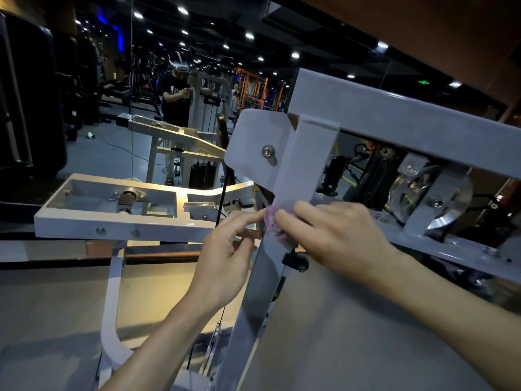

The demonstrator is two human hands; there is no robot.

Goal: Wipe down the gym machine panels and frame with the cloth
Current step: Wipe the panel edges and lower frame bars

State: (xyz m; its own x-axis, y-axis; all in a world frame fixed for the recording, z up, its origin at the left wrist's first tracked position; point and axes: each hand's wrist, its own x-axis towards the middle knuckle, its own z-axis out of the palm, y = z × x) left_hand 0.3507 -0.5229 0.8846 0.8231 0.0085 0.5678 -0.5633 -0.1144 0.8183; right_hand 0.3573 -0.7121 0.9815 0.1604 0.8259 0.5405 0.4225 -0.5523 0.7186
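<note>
Cloth (273, 224): small, purple, bunched against the upright post (298, 176) of the gym machine, between both hands.
Left hand (225, 255): fingers curled, fingertips pinching the cloth's left edge.
Right hand (332, 232): fingers closed over the cloth, pressing it onto the post.
Pulley (448, 204): right, behind the frame.

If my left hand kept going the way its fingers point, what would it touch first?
Most likely the cloth, bunched against the upright frame post: the left hand points up and right at it, fingertips apparently already touching. Depth is unclear.
</note>
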